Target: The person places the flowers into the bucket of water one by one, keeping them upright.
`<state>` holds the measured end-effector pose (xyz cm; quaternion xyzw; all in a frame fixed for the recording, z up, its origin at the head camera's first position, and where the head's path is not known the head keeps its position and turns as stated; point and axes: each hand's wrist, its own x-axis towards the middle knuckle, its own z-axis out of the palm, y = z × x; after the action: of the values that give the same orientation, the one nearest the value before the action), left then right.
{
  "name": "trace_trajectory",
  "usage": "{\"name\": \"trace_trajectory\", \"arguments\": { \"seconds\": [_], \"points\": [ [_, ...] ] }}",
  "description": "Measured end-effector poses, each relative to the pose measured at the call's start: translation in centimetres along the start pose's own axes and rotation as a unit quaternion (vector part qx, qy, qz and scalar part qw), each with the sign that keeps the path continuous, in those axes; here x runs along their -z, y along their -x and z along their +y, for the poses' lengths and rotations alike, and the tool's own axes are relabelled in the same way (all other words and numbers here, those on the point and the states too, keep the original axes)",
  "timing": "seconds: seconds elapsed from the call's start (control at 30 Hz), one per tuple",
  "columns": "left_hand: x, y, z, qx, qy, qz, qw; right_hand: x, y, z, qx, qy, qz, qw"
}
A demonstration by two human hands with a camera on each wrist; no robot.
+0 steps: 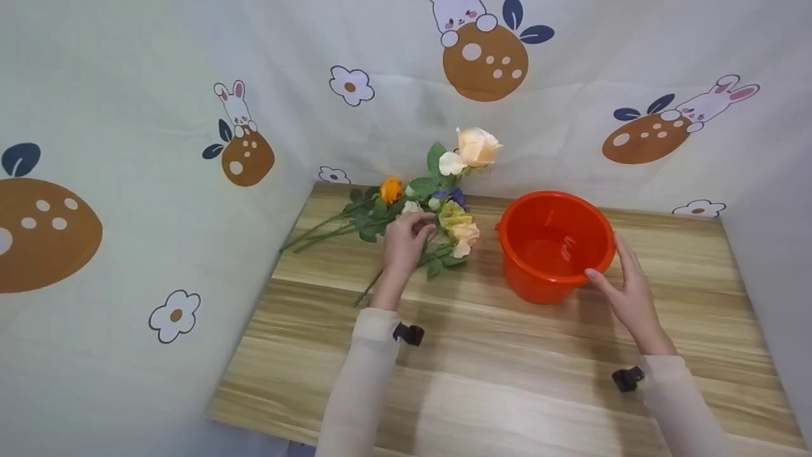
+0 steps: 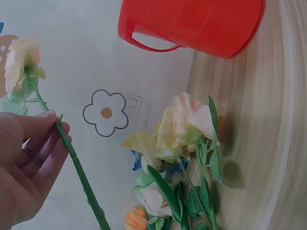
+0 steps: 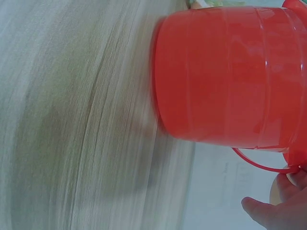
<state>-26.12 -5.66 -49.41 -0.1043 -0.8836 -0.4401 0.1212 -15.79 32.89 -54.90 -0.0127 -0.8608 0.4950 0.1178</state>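
Note:
My left hand (image 1: 405, 244) pinches the green stem (image 2: 79, 175) of a peach artificial rose (image 1: 479, 147) between thumb and fingertips. The bloom stands above the other flowers. Below lie another peach rose (image 1: 465, 235), a yellow-green flower (image 1: 454, 214), a blue flower (image 1: 458, 198) and an orange rose (image 1: 391, 190) with green stems and leaves. At the right, an upright red bucket (image 1: 536, 285) stands on the table. My right hand (image 1: 631, 298) holds its right rim, thumb towards the near side; in the right wrist view some fingers touch the bucket by its handle (image 3: 261, 165).
The wooden table (image 1: 507, 368) has light and dark grain. A pale cloth wall (image 1: 393, 127) with rabbit, fruit and flower prints closes it off behind and at the sides. Black wrist mounts (image 1: 409, 334) sit on the cream sleeves (image 1: 365, 374).

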Motion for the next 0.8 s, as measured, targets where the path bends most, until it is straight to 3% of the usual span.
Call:
{"name": "trace_trajectory", "arguments": {
  "seconds": [0.37,0.53,0.8],
  "points": [
    [-0.3,-1.3,2.0,-0.025,0.027,0.005,0.9993,0.2,-0.2,-0.4,0.001,0.000,0.003,1.0000],
    [-0.8,-1.3,2.4,-0.029,0.026,0.009,0.9992,0.3,-0.4,-0.3,-0.002,0.000,0.000,1.0000],
    [-1.0,-1.1,2.8,-0.041,0.061,0.013,0.9972,-0.1,0.0,0.0,-0.004,-0.004,-0.001,1.0000]
  ]
}}
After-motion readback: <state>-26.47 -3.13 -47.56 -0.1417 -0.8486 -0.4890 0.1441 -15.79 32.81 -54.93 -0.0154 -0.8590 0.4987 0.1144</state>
